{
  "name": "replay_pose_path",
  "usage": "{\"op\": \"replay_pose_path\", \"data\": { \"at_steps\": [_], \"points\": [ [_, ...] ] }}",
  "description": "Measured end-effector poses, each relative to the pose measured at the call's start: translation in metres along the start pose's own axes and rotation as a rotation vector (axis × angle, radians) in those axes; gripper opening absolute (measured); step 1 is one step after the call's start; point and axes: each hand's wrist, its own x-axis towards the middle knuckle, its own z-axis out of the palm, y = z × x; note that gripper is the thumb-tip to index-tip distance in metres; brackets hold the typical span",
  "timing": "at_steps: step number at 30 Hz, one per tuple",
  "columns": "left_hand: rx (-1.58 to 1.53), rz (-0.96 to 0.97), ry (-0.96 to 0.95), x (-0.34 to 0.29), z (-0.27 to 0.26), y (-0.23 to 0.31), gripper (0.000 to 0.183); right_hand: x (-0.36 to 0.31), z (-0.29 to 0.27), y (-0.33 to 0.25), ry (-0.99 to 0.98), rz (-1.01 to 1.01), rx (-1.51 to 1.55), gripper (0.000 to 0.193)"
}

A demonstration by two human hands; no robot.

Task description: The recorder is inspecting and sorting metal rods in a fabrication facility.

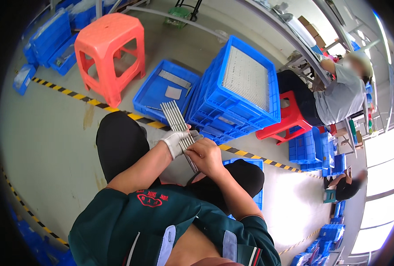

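Observation:
A flat row of several slim silvery metal rods (pixel 174 116) lies slanted across my hands, above my lap. My left hand (pixel 175 142), in a white glove with bare fingertips showing, is closed round the rods from the left. On the right, my right hand (pixel 207 156) appears bare. Its fingers are bent and pinch the rods near their lower end. The palm side of both hands is partly hidden. Just beyond the rods stands a low blue crate (pixel 146 80) with a few rods, a pale strip and a white card in it.
Stacked blue crates (pixel 214 111) stand ahead to the right, the top one filled with tightly packed rods (pixel 248 75). A red stool (pixel 110 37) is at the far left. Yellow-black floor tape (pixel 79 95) runs past my knees. Another person (pixel 341 93) sits at a bench on the right.

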Motion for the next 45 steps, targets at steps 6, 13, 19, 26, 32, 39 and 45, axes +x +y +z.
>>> {"op": "replay_pose_path", "data": {
  "at_steps": [6, 13, 19, 26, 32, 39, 45],
  "points": [
    [-0.021, -0.031, 0.082, -0.002, 0.004, 0.01, 0.015, 0.004, -0.043, -0.006, 0.102, -0.018, 0.013, 0.008],
    [0.181, 0.023, -0.029, -0.023, 0.072, 0.081, 0.032, -0.027, -0.079, 0.014, 0.22, 0.078, 0.073, 0.007],
    [0.949, 0.353, -0.264, -0.042, 0.217, 0.114, 0.039, -0.03, -0.09, 0.004, 0.308, 0.049, 0.164, 0.012],
    [1.92, 0.141, -0.479, 0.045, 0.313, 0.081, 0.048, -0.034, -0.092, 0.002, 0.322, -0.069, 0.107, 0.022],
    [2.518, 0.154, -0.427, 0.126, 0.291, 0.046, 0.051, -0.05, -0.101, 0.013, 0.318, 0.022, 0.138, 0.026],
    [2.592, 0.018, -0.497, 0.13, 0.287, 0.033, 0.036, -0.05, -0.105, 0.028, 0.364, 0.043, 0.194, 0.026],
    [2.58, 0.118, -0.674, 0.12, 0.289, 0.035, 0.037, -0.047, -0.111, 0.044, 0.347, 0.051, 0.26, 0.027]
  ]
}}
